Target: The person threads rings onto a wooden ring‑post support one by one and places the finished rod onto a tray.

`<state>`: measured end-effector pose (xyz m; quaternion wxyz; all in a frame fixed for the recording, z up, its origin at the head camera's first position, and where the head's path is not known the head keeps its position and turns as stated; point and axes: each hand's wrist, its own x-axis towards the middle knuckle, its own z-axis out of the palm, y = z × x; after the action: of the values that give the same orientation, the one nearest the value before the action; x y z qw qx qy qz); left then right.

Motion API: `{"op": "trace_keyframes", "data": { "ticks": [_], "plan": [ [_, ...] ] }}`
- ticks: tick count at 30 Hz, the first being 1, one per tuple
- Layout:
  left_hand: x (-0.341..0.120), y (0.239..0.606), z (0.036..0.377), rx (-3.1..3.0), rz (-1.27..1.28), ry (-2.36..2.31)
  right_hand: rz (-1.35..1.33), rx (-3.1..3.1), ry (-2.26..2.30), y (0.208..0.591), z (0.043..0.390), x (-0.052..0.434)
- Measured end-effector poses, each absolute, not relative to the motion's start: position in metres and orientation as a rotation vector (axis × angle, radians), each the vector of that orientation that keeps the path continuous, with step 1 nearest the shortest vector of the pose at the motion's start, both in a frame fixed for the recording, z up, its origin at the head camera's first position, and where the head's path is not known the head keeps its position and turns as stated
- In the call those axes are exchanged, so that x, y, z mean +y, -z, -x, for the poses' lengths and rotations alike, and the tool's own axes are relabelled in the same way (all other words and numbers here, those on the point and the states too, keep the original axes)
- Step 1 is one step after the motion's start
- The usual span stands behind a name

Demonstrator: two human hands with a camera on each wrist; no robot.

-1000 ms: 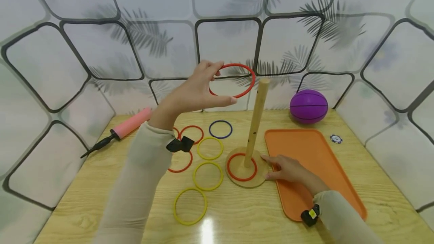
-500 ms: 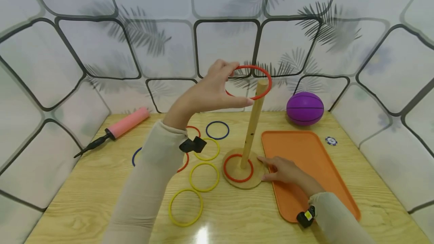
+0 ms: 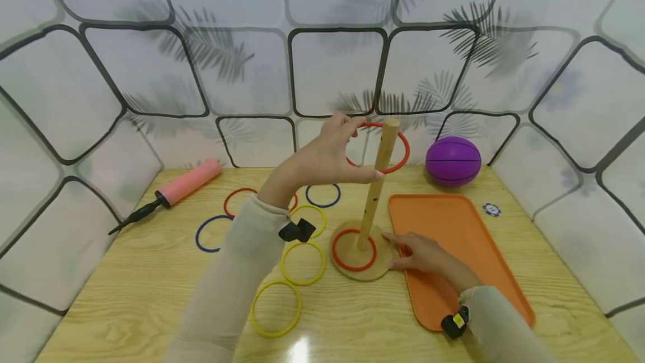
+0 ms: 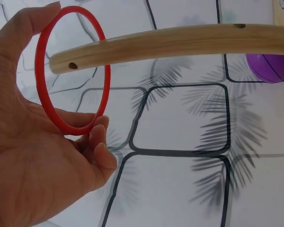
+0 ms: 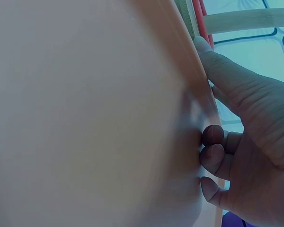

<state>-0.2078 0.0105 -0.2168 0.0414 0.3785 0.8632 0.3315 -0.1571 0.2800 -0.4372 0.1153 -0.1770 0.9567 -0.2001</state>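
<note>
My left hand (image 3: 330, 156) pinches a red ring (image 3: 407, 149) between thumb and fingers. The ring encircles the top of an upright wooden post (image 3: 377, 192); in the left wrist view, the post's end (image 4: 61, 64) pokes through it. The post rises from a round wooden base (image 3: 384, 254), where another red ring (image 3: 355, 269) lies around its foot. My right hand (image 3: 425, 254) grips the base's right edge with thumb and index finger, and its other fingers curl above the orange tray (image 3: 453, 223). In the right wrist view the tray hides most of the base.
Several yellow rings (image 3: 276, 335), blue rings (image 3: 322, 206) and red rings (image 3: 239, 190) lie left of the stand, some partly behind my left arm. A pink pump (image 3: 191, 181) lies at the back left. A purple ball (image 3: 453, 161) and a poker chip (image 3: 491, 209) are at right.
My left hand has carried the red ring rightward, then lowered it around the post's top. My right hand stays at the base's edge. The head view has shifted slightly.
</note>
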Motion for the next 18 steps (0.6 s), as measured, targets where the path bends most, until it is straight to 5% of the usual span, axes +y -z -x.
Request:
{"op": "trace_keyframes", "data": {
  "ticks": [18],
  "plan": [
    [0.017,0.305,0.204,2.505,-1.087,-1.015,0.529,2.779,0.593,0.439,0.159,0.282]
  ]
}}
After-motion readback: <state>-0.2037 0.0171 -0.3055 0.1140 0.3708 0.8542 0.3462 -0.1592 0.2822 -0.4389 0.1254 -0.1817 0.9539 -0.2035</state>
